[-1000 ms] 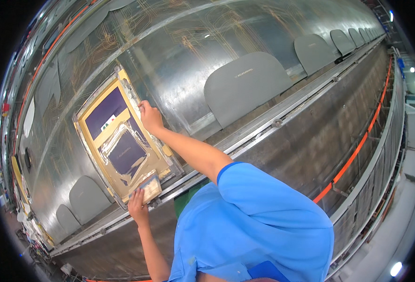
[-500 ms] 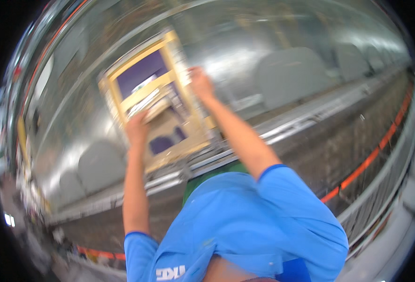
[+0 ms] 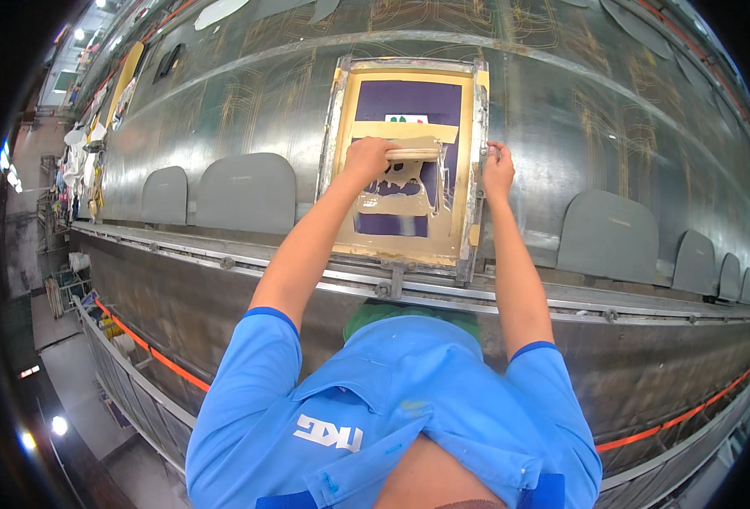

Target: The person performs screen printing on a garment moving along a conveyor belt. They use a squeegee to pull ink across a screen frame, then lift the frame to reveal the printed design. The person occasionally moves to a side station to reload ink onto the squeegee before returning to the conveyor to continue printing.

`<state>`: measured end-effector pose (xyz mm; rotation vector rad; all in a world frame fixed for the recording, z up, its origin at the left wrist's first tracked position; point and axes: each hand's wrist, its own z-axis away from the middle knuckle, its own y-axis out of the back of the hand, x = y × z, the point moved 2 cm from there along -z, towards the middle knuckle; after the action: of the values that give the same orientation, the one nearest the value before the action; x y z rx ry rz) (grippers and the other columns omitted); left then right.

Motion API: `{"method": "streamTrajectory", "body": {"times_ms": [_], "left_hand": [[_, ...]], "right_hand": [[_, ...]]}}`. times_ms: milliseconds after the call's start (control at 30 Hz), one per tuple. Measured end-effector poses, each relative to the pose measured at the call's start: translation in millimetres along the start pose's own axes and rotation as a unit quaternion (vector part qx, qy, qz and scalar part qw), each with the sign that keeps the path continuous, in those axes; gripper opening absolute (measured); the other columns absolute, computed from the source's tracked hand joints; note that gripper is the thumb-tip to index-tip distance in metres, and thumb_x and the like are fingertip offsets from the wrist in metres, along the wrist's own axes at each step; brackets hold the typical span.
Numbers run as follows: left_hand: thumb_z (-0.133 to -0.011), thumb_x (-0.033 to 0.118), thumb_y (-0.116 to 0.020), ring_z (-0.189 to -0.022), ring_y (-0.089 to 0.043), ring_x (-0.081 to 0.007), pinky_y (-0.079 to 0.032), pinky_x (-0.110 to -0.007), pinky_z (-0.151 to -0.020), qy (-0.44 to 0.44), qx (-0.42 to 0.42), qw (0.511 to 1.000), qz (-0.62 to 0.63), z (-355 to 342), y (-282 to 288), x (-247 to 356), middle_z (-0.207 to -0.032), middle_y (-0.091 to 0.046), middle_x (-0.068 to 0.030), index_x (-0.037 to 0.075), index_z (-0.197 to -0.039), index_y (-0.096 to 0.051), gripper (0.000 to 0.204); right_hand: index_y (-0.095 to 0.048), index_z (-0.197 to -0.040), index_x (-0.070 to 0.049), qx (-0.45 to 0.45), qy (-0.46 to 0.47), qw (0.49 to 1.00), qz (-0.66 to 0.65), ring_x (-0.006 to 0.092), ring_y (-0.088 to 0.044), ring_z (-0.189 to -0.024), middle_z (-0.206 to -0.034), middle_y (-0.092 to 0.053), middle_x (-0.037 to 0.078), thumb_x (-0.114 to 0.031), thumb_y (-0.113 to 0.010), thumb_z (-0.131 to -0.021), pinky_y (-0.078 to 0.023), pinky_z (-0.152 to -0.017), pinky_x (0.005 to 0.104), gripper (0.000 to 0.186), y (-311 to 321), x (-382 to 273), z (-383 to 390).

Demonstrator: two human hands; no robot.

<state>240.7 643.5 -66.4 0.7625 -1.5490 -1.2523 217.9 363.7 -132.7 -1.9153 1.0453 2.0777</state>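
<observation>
A screen-printing frame (image 3: 473, 204) with metal rails lies flat on a long metal table. Its mesh is purple, bordered in yellow, with a pale yellow strip (image 3: 405, 131) across the upper part. Wet tan ink (image 3: 396, 204) is smeared over the mesh below that strip. My left hand (image 3: 365, 159) is closed round the left end of a squeegee (image 3: 415, 155) with a cream-coloured bar, held crosswise just below the strip. My right hand (image 3: 498, 170) is closed, fingers bent, at the upper part of the frame's right rail.
Grey rounded flat pieces (image 3: 248, 191) lie in a row along the table's near side, left and right of the frame. A metal rail (image 3: 307, 273) with fittings runs along the near edge. Orange piping (image 3: 167, 360) and a railing are below. More grey pieces lie at the far side.
My view has turned and become sharp, so the frame now appears upright and farther right. Both hands stay at the frame, the left still on the squeegee.
</observation>
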Motion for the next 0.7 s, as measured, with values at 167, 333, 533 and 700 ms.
{"method": "streamTrajectory", "body": {"times_ms": [167,333,533,700], "left_hand": [[-0.073,-0.004,-0.06,-0.093,-0.068,-0.0263,-0.053,-0.04,-0.08,-0.059,0.096,0.994,0.017,70.9,-41.0,16.2,-0.105,-0.073,-0.0047,0.019,-0.106,-0.075,0.043],[-0.071,-0.004,-0.062,-0.108,-0.063,-0.0191,-0.046,-0.037,-0.086,-0.079,0.102,0.992,0.002,159.0,-46.2,24.4,-0.117,-0.07,-0.0002,0.017,-0.11,-0.072,0.045],[-0.069,-0.004,-0.064,-0.115,-0.059,-0.0181,-0.044,-0.038,-0.089,-0.041,0.117,0.989,0.086,195.1,-39.2,20.5,-0.118,-0.068,0.0007,0.016,-0.113,-0.07,0.049],[-0.068,-0.003,-0.065,-0.112,-0.061,-0.0194,-0.045,-0.037,-0.089,-0.012,0.069,0.995,0.072,201.6,8.5,-103.2,-0.115,-0.069,0.0004,0.015,-0.113,-0.07,0.049]], "right_hand": [[-0.067,-0.111,-0.013,-0.023,0.012,0.999,-0.036,0.0195,-0.057,-0.066,-0.072,-0.063,0.01,-0.024,-0.054,-0.097,-0.046,-0.065,0.037,0.022,5.1,15.1,-7.4],[-0.069,-0.108,-0.009,-0.133,-0.051,0.984,-0.108,0.0176,-0.056,-0.066,-0.073,-0.064,0.006,-0.02,-0.055,-0.096,-0.047,-0.066,0.0355,0.021,-8.4,29.5,-32.3],[-0.068,-0.106,-0.008,-0.046,0.04,0.998,-0.032,0.0216,-0.062,-0.096,-0.102,-0.068,0.01,-0.018,-0.055,-0.095,-0.046,-0.086,0.035,0.02,1.8,-22.3,-5.8],[-0.067,-0.105,-0.007,0.024,0.137,0.99,-0.038,0.0209,-0.06,-0.082,-0.091,-0.067,0.01,-0.019,-0.054,-0.097,-0.047,-0.078,0.0346,0.02,-120.5,-54.1,54.4]]}}
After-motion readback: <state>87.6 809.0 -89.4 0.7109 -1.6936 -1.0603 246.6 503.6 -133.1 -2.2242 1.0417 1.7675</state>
